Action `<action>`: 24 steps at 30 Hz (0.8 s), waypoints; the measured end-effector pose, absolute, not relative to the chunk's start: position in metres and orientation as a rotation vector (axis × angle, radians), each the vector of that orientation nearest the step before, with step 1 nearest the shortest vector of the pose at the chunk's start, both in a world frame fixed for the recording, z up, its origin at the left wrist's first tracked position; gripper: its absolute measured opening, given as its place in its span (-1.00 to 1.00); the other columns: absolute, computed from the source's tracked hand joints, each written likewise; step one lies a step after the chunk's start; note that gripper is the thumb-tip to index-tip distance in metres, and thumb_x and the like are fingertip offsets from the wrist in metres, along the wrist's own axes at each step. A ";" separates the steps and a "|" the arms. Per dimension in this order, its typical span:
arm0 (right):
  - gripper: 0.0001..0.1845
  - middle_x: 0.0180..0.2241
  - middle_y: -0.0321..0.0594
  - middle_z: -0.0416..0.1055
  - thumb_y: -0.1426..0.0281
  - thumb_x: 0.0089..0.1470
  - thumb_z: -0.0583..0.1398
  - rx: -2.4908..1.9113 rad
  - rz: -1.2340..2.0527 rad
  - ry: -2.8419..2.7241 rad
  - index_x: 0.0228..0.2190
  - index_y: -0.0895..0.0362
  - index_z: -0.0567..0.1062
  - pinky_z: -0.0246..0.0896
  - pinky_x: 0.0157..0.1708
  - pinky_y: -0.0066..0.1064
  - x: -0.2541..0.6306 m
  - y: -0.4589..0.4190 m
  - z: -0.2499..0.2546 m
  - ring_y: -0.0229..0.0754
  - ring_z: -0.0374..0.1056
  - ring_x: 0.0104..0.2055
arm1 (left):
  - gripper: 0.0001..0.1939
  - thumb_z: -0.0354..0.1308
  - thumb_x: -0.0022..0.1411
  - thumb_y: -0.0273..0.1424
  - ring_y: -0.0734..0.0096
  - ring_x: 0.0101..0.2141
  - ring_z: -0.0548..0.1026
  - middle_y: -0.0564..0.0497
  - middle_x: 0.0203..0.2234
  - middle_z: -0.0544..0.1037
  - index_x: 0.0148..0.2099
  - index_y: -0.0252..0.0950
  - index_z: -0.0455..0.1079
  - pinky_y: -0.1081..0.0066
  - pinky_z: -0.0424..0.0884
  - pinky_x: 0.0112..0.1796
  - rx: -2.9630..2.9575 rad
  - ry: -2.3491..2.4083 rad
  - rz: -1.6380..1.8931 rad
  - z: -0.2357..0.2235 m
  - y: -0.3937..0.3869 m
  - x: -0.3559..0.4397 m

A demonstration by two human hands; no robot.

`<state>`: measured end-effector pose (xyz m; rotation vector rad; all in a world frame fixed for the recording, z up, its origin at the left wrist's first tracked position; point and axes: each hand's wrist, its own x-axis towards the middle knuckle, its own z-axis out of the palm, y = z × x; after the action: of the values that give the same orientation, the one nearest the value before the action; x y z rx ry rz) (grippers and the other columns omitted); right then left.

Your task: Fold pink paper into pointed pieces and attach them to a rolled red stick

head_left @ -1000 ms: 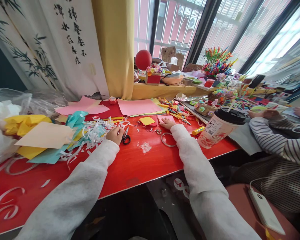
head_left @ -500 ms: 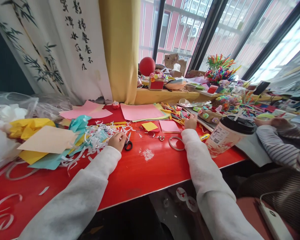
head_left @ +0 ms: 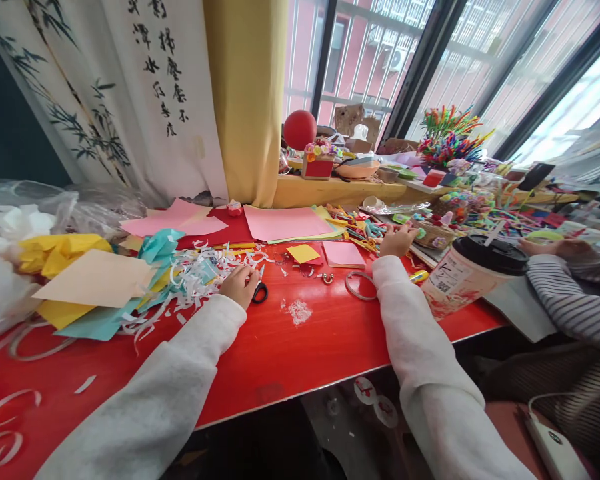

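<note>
My left hand (head_left: 239, 287) rests on the red table with its fingers curled under, right beside black-handled scissors (head_left: 261, 292). Whatever may be inside those fingers is hidden. Curly white paper shreds (head_left: 195, 277) lie just past it. My right hand (head_left: 399, 240) reaches over the edge of a pile of colourful craft pieces (head_left: 363, 230), its fingers apart; I see nothing held in it. A ring-shaped band (head_left: 361, 285) lies close to the right sleeve. Pink square paper (head_left: 344, 255) and a small yellow square of paper (head_left: 303, 253) sit between the two hands.
A lidded paper cup (head_left: 467, 277) stands right of my right forearm. Beyond it is another person's striped sleeve (head_left: 570, 293). Coloured sheets (head_left: 97, 280) and crumpled tissue heap up on the left. A cluttered ledge with a red ball (head_left: 300, 130) runs along the window.
My right hand has moved slightly farther into the craft pile, its fingers spreading more. My left hand stays beside the scissors. The whole view has shifted a little.
</note>
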<state>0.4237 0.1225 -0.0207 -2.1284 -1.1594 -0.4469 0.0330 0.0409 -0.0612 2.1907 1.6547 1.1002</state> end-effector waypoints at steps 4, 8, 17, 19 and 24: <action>-0.36 -0.08 0.21 0.17 0.21 0.17 -0.40 -1.870 -0.425 -0.813 -0.13 0.29 0.28 0.10 -0.02 -0.12 0.417 0.124 -0.003 0.01 0.21 0.01 | -0.72 -0.14 0.19 -0.28 0.41 -0.42 0.37 -0.02 -0.36 0.45 -0.39 -0.27 0.35 0.40 0.28 -0.24 2.196 1.659 1.112 -0.062 0.042 0.033; -0.47 -0.19 0.03 0.31 0.17 0.18 -0.32 -1.630 -0.261 -0.866 -0.15 0.20 0.24 0.32 -0.29 -0.24 0.409 0.130 0.000 -0.15 0.38 -0.23 | -0.70 -0.15 0.20 -0.29 0.40 -0.39 0.38 -0.04 -0.35 0.44 -0.39 -0.28 0.35 0.39 0.28 -0.23 2.208 1.635 1.114 -0.061 0.041 0.033; -0.69 -0.15 -0.08 0.27 0.15 0.09 0.00 -0.979 -0.293 -1.055 -0.36 0.15 0.29 0.34 -0.21 -0.24 0.385 0.120 -0.001 -0.19 0.33 -0.13 | -0.73 -0.14 0.20 -0.30 0.36 -0.32 0.39 -0.06 -0.35 0.42 -0.38 -0.29 0.33 0.38 0.28 -0.19 2.231 1.589 1.117 -0.060 0.041 0.034; -0.77 -0.13 -0.08 0.29 0.24 0.10 0.04 -0.956 -0.411 -1.188 -0.37 0.15 0.34 0.29 -0.12 -0.23 0.373 0.113 0.002 -0.19 0.29 -0.06 | -0.72 -0.14 0.20 -0.30 0.36 -0.32 0.39 -0.06 -0.35 0.42 -0.38 -0.30 0.33 0.37 0.29 -0.20 2.232 1.581 1.127 -0.060 0.041 0.034; -0.83 -0.12 -0.09 0.31 0.36 0.10 0.05 -0.872 -0.550 -1.547 -0.33 0.12 0.42 0.24 -0.04 -0.25 0.330 0.094 0.009 -0.19 0.27 -0.03 | -0.69 -0.13 0.20 -0.26 0.41 -0.36 0.39 -0.05 -0.39 0.43 -0.40 -0.31 0.34 0.41 0.31 -0.29 2.139 1.506 1.267 -0.054 0.037 0.036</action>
<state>0.3302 0.0945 0.0091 -0.8719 -1.5475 -0.5498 0.0364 0.0370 -0.0539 2.1393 1.5061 1.2668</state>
